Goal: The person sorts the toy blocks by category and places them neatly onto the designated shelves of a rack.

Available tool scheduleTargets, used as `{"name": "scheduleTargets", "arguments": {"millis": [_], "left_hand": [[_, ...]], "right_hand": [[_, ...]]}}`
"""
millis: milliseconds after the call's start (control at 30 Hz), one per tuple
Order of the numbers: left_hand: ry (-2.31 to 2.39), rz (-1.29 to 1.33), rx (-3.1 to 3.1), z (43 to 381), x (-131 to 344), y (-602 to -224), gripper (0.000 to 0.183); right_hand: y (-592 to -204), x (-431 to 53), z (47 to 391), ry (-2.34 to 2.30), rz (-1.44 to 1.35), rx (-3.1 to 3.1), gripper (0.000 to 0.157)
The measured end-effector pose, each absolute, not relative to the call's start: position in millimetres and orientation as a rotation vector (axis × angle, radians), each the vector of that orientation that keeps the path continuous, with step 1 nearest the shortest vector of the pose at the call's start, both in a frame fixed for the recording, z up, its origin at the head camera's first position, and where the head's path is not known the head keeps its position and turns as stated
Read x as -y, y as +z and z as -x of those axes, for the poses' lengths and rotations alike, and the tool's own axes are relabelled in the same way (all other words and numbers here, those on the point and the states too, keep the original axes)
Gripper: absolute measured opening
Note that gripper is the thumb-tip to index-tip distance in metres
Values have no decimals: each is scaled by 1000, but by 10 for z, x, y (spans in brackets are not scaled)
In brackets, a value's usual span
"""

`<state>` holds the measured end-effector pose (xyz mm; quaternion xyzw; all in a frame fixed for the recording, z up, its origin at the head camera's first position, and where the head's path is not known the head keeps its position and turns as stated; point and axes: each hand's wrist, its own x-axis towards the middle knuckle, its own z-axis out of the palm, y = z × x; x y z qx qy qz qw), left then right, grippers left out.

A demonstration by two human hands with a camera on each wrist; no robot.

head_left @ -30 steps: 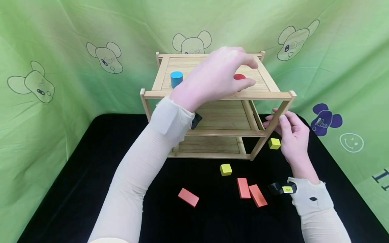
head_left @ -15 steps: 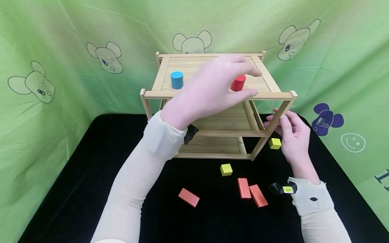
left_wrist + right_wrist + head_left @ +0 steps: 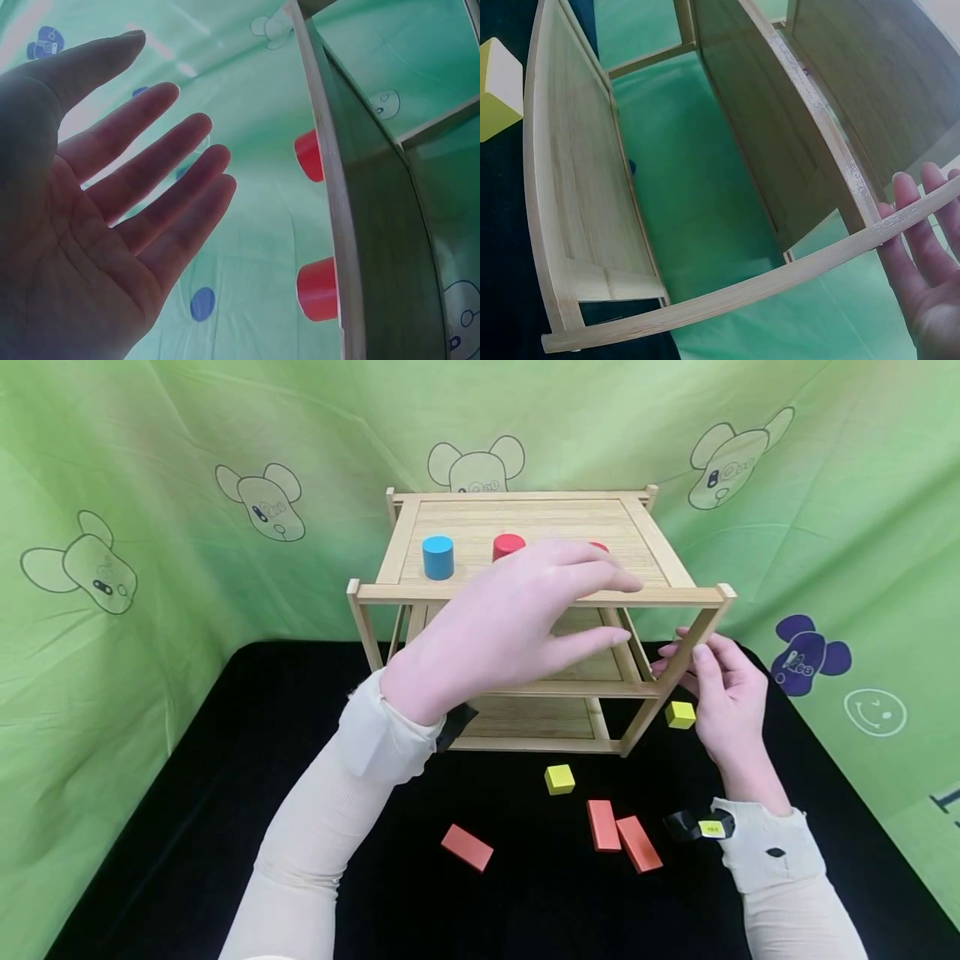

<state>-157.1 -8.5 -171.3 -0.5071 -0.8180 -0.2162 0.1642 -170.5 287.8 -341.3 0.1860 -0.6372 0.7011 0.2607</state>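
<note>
Right, taking clock directions from the left hand (image 3: 510, 618) in my head view, I see its fingers loosely spread in front of the three-tier pale wooden rack (image 3: 540, 514); the left wrist view shows it apart from the rack. On the top shelf, a blue cylinder (image 3: 438, 558) stands at ten o'clock, one red cylinder (image 3: 508, 544) at twelve and a second red cylinder (image 3: 598, 546), mostly hidden, at two. Between three and four, I have the right hand (image 3: 727, 697) gripping the rack's slanted front post, thumb nearer me. On the black cloth (image 3: 187, 818), one yellow cube (image 3: 680, 716) sits at four, another yellow cube (image 3: 559, 780) at five, and a flat red rectangular block (image 3: 467, 847) at six.
</note>
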Motion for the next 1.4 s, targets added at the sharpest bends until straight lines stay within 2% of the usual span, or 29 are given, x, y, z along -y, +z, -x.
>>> {"name": "scheduleTargets", "arguments": {"millis": [500,1033,1400], "left_hand": [[-670,1532,2246,1452,245,-2079,44],[-671,1459,2350,1318,499,-2565,42],[-664,1406,2540,1275,703,-3012,47]], "right_hand": [[-3415,-2879,1696,1924,-533,1701,32],[-3399,-2864,1691,1933,-528,1698,34],[-3407,-2865,1704,1915,-527,1712,33]]}}
